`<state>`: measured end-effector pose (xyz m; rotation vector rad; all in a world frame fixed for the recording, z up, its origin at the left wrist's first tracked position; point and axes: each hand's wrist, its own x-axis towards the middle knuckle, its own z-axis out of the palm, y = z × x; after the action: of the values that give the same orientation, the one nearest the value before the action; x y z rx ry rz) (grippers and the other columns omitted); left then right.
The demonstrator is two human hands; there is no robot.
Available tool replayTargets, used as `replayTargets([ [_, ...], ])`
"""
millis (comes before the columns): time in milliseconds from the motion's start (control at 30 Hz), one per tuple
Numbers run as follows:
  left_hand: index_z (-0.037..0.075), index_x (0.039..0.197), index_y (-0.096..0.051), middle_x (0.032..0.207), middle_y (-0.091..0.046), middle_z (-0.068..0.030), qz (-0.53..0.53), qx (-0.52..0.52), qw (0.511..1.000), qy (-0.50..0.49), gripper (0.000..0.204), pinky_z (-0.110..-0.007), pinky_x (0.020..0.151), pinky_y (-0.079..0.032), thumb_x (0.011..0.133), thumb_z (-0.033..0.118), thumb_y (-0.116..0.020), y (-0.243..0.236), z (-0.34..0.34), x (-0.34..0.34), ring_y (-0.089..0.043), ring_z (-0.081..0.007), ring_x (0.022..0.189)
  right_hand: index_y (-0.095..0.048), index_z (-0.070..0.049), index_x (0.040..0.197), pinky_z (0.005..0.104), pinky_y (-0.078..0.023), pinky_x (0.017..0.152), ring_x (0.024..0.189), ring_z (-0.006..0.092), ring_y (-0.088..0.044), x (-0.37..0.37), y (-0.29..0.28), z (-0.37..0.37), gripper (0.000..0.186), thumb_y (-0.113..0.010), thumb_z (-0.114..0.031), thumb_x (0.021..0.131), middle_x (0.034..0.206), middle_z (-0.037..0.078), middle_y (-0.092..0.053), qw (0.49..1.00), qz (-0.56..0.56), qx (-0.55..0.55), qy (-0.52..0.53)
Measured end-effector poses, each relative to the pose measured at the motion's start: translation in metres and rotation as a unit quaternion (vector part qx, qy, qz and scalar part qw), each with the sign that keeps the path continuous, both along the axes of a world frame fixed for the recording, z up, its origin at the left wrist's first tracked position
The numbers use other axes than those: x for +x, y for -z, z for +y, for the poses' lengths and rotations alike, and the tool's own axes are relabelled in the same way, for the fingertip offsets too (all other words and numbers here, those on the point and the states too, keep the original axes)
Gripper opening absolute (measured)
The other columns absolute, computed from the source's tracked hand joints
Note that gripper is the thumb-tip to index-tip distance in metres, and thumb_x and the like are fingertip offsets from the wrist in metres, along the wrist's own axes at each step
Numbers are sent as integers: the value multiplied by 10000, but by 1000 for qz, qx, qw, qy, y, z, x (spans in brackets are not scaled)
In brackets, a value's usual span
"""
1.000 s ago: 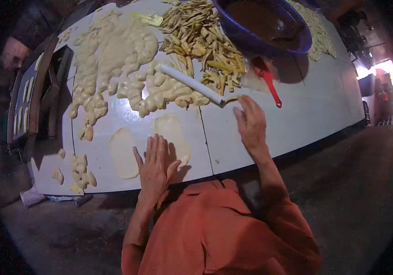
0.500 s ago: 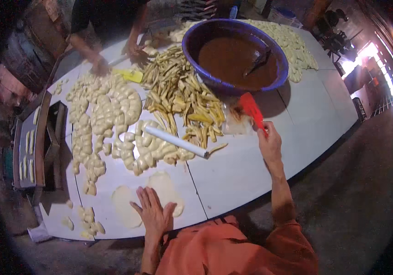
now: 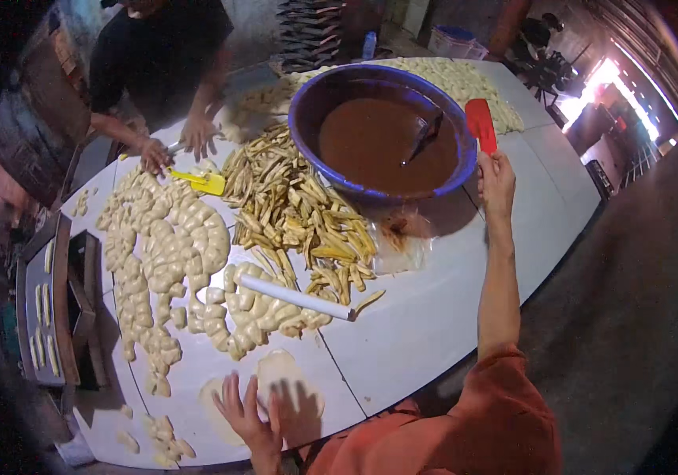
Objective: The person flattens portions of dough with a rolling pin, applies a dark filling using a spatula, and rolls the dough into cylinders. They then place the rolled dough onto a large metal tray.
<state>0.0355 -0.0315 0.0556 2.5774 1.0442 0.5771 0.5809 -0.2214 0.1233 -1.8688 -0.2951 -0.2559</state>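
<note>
No legible text anywhere.

The top (image 3: 465,431) is orange-red — its right sleeve (image 3: 507,392) bares the forearm (image 3: 500,293).

One blue basin (image 3: 307,119) holds one dark utensil (image 3: 424,138); right of it is one red spatula (image 3: 480,123), left of it one yellow scraper (image 3: 211,184); on its near side, one plastic bag (image 3: 406,258), one white rod (image 3: 295,297) and two flat dough sheets (image 3: 277,366). Dough lumps (image 3: 189,237) and yellow strips (image 3: 299,214) (too crowded to count) lie left of it.

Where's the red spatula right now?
The red spatula is in the person's right hand, right of centre in the head view, beside the right edge of the blue basin.
</note>
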Motion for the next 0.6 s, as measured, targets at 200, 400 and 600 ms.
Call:
replayTargets([
  [200,82,1132,-702,1091,-733,-91,-161,69,949,262,291,-467,892,-467,861,123,-800,-90,65,204,-678,-294,953,-562,-81,1013,215,-354,460,542,37,-447,-54,23,-43,235,-669,-290,1030,721,-36,-516,993,84,85,6],
  [400,84,1123,-747,1051,-755,-175,-60,55,924,373,375,-495,855,-564,941,408,-696,-115,37,467,-721,-383,965,-589,-71,1042,200,-339,449,525,41,-448,-41,68,-132,172,-627,-239,1048,724,-32,-524,989,139,36,44],
  [600,73,1049,-765,1013,-765,-186,31,68,948,309,355,-493,874,-575,855,370,-754,-83,13,646,-729,-383,1004,-577,-62,1045,206,-343,445,524,36,-454,-21,114,-225,93,-635,-133,1033,719,-14,-537,991,117,29,57],
])
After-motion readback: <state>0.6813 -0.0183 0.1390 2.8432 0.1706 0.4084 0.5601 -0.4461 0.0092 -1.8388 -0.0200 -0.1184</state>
